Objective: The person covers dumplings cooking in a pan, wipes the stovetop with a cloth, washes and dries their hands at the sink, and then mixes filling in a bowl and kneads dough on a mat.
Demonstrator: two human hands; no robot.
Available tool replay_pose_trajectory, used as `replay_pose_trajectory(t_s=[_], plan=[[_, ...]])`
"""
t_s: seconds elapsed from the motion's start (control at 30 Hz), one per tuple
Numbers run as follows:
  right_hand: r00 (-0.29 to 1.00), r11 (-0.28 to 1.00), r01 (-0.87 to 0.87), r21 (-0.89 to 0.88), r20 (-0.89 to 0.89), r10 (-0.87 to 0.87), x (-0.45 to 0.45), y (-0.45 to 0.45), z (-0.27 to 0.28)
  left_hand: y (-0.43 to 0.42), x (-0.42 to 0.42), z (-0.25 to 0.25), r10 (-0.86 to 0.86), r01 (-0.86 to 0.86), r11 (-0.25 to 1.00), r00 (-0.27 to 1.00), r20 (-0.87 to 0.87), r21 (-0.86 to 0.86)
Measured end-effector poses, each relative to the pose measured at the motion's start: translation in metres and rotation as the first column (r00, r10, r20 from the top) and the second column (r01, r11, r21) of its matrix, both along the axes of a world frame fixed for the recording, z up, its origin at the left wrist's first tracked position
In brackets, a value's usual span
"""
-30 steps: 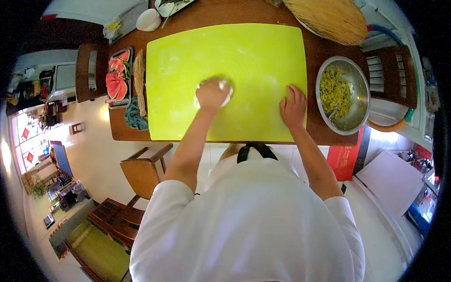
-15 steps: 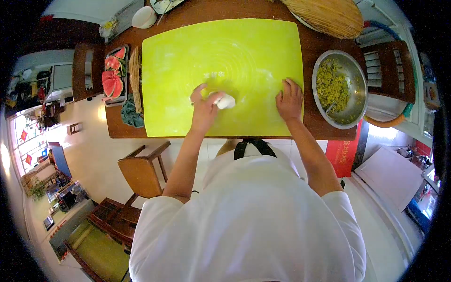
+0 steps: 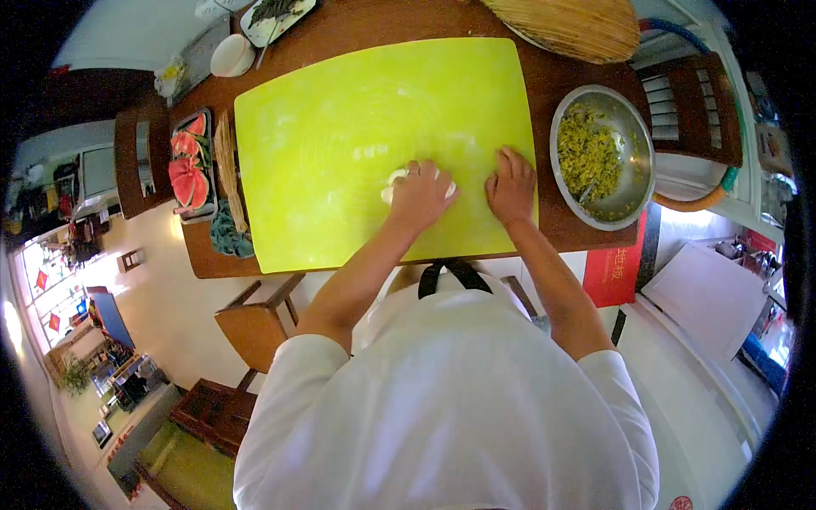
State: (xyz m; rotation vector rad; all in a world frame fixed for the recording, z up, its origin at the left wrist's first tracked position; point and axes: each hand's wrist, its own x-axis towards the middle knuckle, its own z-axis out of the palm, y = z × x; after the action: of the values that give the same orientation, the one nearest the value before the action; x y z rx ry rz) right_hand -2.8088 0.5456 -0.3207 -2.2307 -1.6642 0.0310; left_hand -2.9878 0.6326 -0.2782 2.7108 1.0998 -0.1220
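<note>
My left hand [image 3: 419, 201] is on a white lump of dough [image 3: 393, 189], with its fingers curled over the top. Part of the dough shows at the left of the hand and a little past the fingertips. Both are on the yellow-green mat [image 3: 319, 127], right of its printed marks. My right hand [image 3: 512, 187] lies palm down at the mat's right edge, holding nothing. Beyond it stands a steel bowl [image 3: 637, 153] with chopped yellow-green filling [image 3: 586, 153].
Watermelon slices [image 3: 189, 181] lie on a tray at the left, beside a bundle of pale sticks [image 3: 227, 170] and a teal cloth [image 3: 228, 234]. At the back are a white bowl [image 3: 232, 56], a plate with dark greens [image 3: 293, 19] and a round wooden lid [image 3: 578, 25].
My left hand, earlier beside the dough with fingers spread, has moved right and closed over it. My right hand stays near the mat's right edge. The whole view has shifted slightly.
</note>
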Motion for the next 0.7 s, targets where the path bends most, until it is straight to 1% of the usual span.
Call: replay_pose_trajectory(t_s=[0.03,0.1,0.13,0.17,0.2,0.23,0.3,0.33,0.37,0.4,0.43,0.5,0.53,0.6,0.63,0.7], plan=[[1.000,1.000,0.004,-0.011,0.000,-0.004,0.000,0.000,-0.001,0.010,0.009,0.001,-0.006,0.006,1.000,1.000,0.003,0.007],[1.000,1.000,0.013,-0.019,0.002,-0.013,0.000,-0.002,-0.003,0.024,0.024,0.004,0.110,-0.126,0.979,0.988,-0.105,-0.161],[1.000,1.000,0.012,-0.010,-0.011,-0.012,0.000,0.000,-0.002,0.026,0.028,0.012,0.108,-0.123,0.980,0.989,-0.102,-0.155],[1.000,1.000,0.013,-0.002,-0.025,-0.013,0.001,0.001,-0.002,0.027,0.033,0.022,0.198,-0.189,0.967,0.979,0.040,-0.171],[1.000,1.000,0.019,0.003,-0.023,-0.019,0.002,0.001,-0.002,0.028,0.037,0.027,0.283,-0.248,0.948,0.942,0.179,-0.198],[0.999,1.000,0.021,-0.005,-0.038,-0.021,0.001,0.001,0.003,0.025,0.042,0.025,0.278,-0.242,0.950,0.944,0.178,-0.199],[0.998,1.000,0.014,-0.021,-0.056,-0.016,-0.002,-0.007,0.005,0.014,0.052,0.016,0.082,-0.103,0.994,0.928,0.364,0.038],[0.996,0.998,0.021,-0.058,-0.081,-0.025,0.000,-0.006,0.000,0.012,0.054,0.008,0.084,-0.108,0.993,0.926,0.368,0.046],[0.994,0.996,0.026,-0.091,-0.107,-0.035,0.003,-0.001,-0.001,0.011,0.054,-0.001,-0.038,-0.045,0.974,0.935,0.353,0.224],[0.994,0.996,0.019,-0.084,-0.109,-0.028,0.004,0.000,-0.003,0.011,0.054,-0.011,-0.152,0.021,0.921,0.938,0.310,0.388],[0.993,0.997,0.024,-0.079,-0.114,-0.033,0.005,0.000,-0.003,0.016,0.057,-0.013,-0.147,0.017,0.920,0.941,0.305,0.392],[0.991,0.996,0.019,-0.086,-0.132,-0.030,0.002,-0.004,-0.004,0.022,0.061,-0.019,-0.210,0.133,0.939,0.952,0.223,0.317],[0.988,0.996,0.018,-0.085,-0.150,-0.030,0.003,-0.003,-0.003,0.025,0.066,-0.018,-0.202,0.127,0.940,0.955,0.218,0.317],[0.986,0.997,0.019,-0.080,-0.164,-0.031,0.004,0.001,-0.003,0.034,0.081,-0.018,-0.145,0.122,0.984,0.972,0.182,0.131],[0.986,0.998,0.018,-0.062,-0.166,-0.028,0.005,0.001,-0.003,0.040,0.087,-0.013,-0.144,0.121,0.984,0.972,0.184,0.133],[0.986,0.999,0.012,-0.048,-0.163,-0.020,0.004,-0.002,-0.002,0.046,0.097,-0.004,-0.053,0.041,0.997,0.981,0.188,0.068]])
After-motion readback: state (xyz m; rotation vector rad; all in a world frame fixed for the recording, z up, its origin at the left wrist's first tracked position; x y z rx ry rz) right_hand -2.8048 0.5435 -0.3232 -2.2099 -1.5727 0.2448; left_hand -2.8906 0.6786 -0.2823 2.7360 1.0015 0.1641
